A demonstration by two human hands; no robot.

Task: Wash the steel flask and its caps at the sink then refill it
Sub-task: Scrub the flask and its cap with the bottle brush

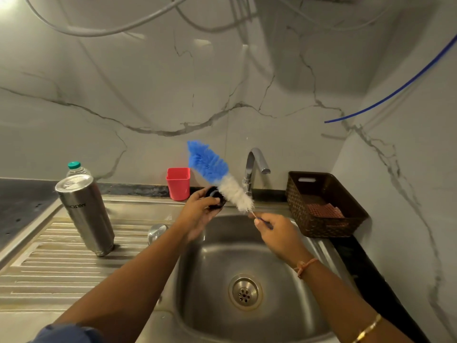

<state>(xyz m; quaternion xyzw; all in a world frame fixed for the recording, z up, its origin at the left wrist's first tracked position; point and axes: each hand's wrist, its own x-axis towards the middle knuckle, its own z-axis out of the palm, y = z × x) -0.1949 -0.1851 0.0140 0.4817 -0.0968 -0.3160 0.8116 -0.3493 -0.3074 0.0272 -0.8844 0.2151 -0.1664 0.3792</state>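
Left hand (197, 209) has its fingers curled round a black cap (217, 197) over the sink (222, 258). Right hand (274, 231) pinches the thin handle of a blue-and-white bottle brush (217, 174), whose bristles touch the cap just beyond the left fingertips. Steel flask (85, 214) stands well left of the fingers, its lettering inverted and illegible. Steel cap (157, 232) lies between the flask and the left hand.

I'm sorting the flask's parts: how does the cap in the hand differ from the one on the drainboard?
The black cap is dark; the steel cap is shiny metal. The left hand grips the black cap beside the bottle brush above the sink; the steel cap rests untouched on the drainboard. Both are round.
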